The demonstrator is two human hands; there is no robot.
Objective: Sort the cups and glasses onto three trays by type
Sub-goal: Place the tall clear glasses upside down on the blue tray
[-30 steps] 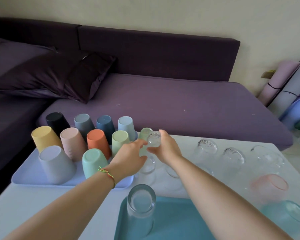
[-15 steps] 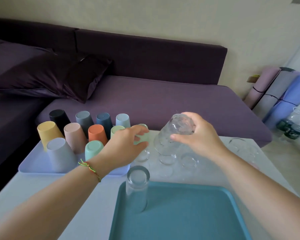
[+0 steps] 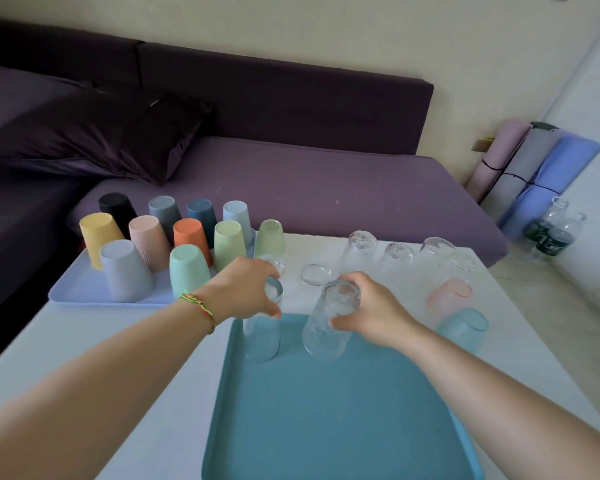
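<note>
Teal tray (image 3: 343, 427): nearest, on the white tabletop (image 3: 160, 393); its near edge runs out of the picture, its far left corner holds two upturned clear glasses, and the rest of its floor is bare
Left hand (image 3: 246, 292): fingers curled over the base of the smooth glass (image 3: 262, 334), which stands upside down just inside the tray's far left edge; a thread bracelet (image 3: 201, 308) sits on the wrist
Right hand (image 3: 371, 310): wrapped round the textured glass (image 3: 328, 323), upside down and tilted, its rim at the tray floor just beside the smooth glass
Open room: a bare strip of tabletop to the left of the teal tray, up to the table's left edge
Tinted glasses: two, upturned by the right edge, a blue glass (image 3: 465, 329) nearer and a pink glass (image 3: 449, 297) just behind it
Clear glasses off the trays: a low one (image 3: 315, 274) between the hands and about three taller ones (image 3: 359, 252) in a row behind; the exact count is hard to tell
Green glass (image 3: 270, 239): one, upturned, just beside the lilac tray's right edge
Lilac tray (image 3: 84, 292): far left corner of the tabletop, carrying ten upturned coloured cups (image 3: 125, 270) packed close
Sofa (image 3: 309, 181): purple, right behind the table's far edge
</note>
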